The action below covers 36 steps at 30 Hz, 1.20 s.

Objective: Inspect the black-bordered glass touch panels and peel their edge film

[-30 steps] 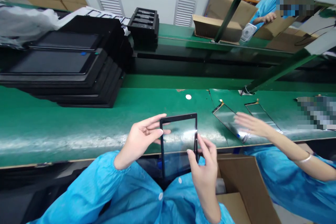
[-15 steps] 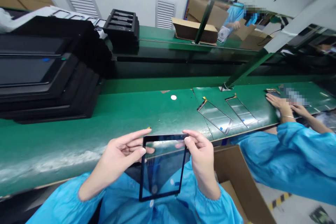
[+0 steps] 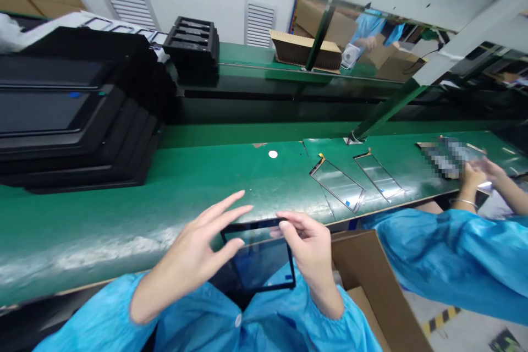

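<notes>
A black-bordered clear touch panel [image 3: 264, 265] is held tilted in front of my body, just off the green bench's near edge. My right hand [image 3: 312, 250] pinches its upper right corner, thumb on the near face. With fingers spread and nothing gripped, my left hand [image 3: 190, 253] hovers at the panel's upper left corner and partly hides its left edge. Whether those fingertips touch it, I cannot tell. Two thin clear panels with dark borders, one nearer [image 3: 339, 184] and one farther [image 3: 378, 176], lie flat on the bench to the right.
Stacked black trays [image 3: 124, 121] stand at the left of the green bench [image 3: 214, 176]. A smaller black tray stack [image 3: 193, 47] and a cardboard divider box [image 3: 305, 50] sit on the rear shelf. An open carton [image 3: 363, 264] is by my right side. A co-worker's hands [image 3: 474, 176] are farther right.
My left hand has let go of the panel's left edge and spread its fingers. The panel has tipped flatter, still in my right hand. The co-worker's hands have shifted right.
</notes>
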{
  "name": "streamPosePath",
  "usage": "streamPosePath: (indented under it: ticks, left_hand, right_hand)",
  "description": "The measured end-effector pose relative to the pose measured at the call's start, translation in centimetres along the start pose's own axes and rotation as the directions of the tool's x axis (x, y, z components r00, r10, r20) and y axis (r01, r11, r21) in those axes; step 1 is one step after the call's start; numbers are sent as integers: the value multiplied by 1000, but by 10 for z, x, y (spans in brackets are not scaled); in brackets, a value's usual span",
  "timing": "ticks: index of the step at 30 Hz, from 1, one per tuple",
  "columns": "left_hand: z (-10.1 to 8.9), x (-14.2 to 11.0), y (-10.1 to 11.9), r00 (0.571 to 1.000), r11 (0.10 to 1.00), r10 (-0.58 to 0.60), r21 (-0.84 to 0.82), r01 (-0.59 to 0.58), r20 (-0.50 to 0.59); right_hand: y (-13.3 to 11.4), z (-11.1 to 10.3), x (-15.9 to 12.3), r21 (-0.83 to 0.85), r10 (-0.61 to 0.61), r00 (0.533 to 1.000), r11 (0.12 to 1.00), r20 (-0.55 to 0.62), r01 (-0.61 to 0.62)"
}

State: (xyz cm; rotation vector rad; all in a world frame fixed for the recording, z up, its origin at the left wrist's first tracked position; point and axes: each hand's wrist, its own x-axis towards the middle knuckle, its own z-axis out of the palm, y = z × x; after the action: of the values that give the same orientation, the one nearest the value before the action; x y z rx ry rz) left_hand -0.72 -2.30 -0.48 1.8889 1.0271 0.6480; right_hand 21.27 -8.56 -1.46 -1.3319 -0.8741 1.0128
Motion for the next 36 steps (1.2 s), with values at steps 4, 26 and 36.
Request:
streamPosePath:
  ticks: [4, 26, 36]
  left_hand:
    - [-3, 6, 14, 960, 1000, -3, 1, 3, 281]
    - [7, -17, -8, 919, 739, -385, -624, 252, -85]
    - [6, -21, 6, 897, 750, -411, -618, 234, -160]
  right_hand:
    - [0, 0, 3, 67, 104, 973, 990, 208, -121]
    - [19, -42, -2, 104, 136, 984, 987, -118, -124]
    - [15, -44, -7, 81, 96, 994, 992, -46, -92]
